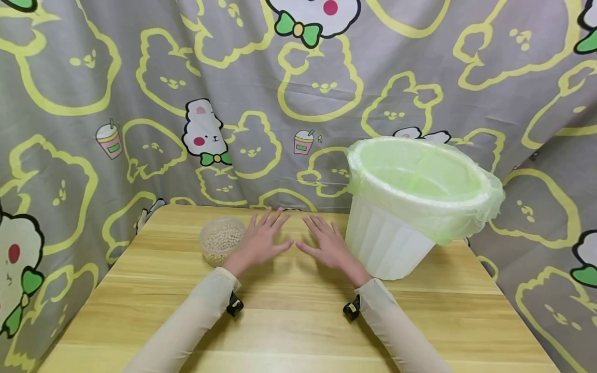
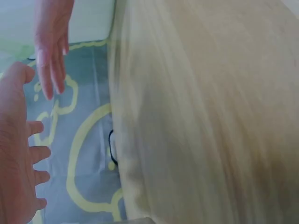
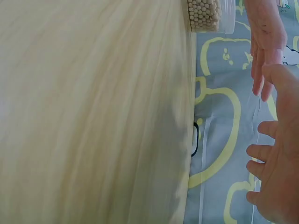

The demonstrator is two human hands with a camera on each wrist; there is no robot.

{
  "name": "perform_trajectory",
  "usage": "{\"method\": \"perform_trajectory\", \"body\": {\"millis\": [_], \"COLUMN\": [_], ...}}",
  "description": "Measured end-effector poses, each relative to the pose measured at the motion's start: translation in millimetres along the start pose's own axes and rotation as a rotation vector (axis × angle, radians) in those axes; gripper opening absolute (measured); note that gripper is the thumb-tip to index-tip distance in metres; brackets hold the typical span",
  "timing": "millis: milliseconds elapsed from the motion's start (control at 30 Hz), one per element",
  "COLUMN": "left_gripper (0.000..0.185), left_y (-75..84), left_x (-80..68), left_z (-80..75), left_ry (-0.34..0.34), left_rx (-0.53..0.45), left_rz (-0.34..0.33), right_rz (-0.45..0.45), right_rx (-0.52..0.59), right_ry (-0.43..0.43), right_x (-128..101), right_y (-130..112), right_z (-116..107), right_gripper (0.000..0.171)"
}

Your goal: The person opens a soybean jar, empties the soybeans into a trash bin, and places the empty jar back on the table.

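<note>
Both hands lie flat and open, fingers spread, side by side above the far middle of the wooden table point(image 1: 298, 321). My left hand point(image 1: 261, 239) is just right of a clear round tub of pale beans point(image 1: 222, 241). My right hand point(image 1: 326, 243) is just left of a white ribbed bin point(image 1: 387, 243) lined with a pale green bag point(image 1: 420, 181). Neither hand holds anything. In the left wrist view my left hand point(image 2: 18, 154) fills the lower left, with the right hand point(image 2: 51, 51) above. The right wrist view shows my right hand point(image 3: 278, 158) and the bean tub point(image 3: 210, 16).
A grey curtain with yellow cartoon outlines point(image 1: 140, 103) hangs close behind and beside the table. The bin stands at the table's far right and leans a little to the left. Bare tabletop stretches toward me in front of the forearms.
</note>
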State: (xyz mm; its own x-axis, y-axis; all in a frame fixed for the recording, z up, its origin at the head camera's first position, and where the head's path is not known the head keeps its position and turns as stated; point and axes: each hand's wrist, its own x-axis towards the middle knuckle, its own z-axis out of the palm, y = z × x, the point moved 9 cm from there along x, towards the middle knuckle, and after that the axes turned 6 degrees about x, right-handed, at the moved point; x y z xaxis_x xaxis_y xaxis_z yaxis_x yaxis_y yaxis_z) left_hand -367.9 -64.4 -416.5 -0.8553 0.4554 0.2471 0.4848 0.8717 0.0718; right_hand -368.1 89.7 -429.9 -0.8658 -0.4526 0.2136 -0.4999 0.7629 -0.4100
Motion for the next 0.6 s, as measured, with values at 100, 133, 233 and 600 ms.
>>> {"method": "perform_trajectory", "body": {"millis": [100,133,233,600], "left_gripper": [0.076,0.076,0.079,0.102], "left_y": [-4.9,-7.8,-20.1,-93.7], "left_x": [-1.7,-2.5,-5.4,-32.5], "left_z": [-8.4,-11.0,-19.2,-44.2], "left_ry": [0.026,0.034,0.041,-0.038], "left_rx": [-0.036,-0.04,-0.072,-0.376], "left_rz": [-0.003,-0.007,-0.037,-0.244], "right_rz": [0.002,0.003,-0.006,0.078], "right_rx": [0.021,0.036,0.109,0.655], "right_ry": [0.003,0.005,0.011,-0.077], "right_x": [2,3,8,33], "right_y": [-3,-4,-11,-40], "right_z": [1,1,4,34], "right_gripper": [0.082,0.082,0.08,0.088]}}
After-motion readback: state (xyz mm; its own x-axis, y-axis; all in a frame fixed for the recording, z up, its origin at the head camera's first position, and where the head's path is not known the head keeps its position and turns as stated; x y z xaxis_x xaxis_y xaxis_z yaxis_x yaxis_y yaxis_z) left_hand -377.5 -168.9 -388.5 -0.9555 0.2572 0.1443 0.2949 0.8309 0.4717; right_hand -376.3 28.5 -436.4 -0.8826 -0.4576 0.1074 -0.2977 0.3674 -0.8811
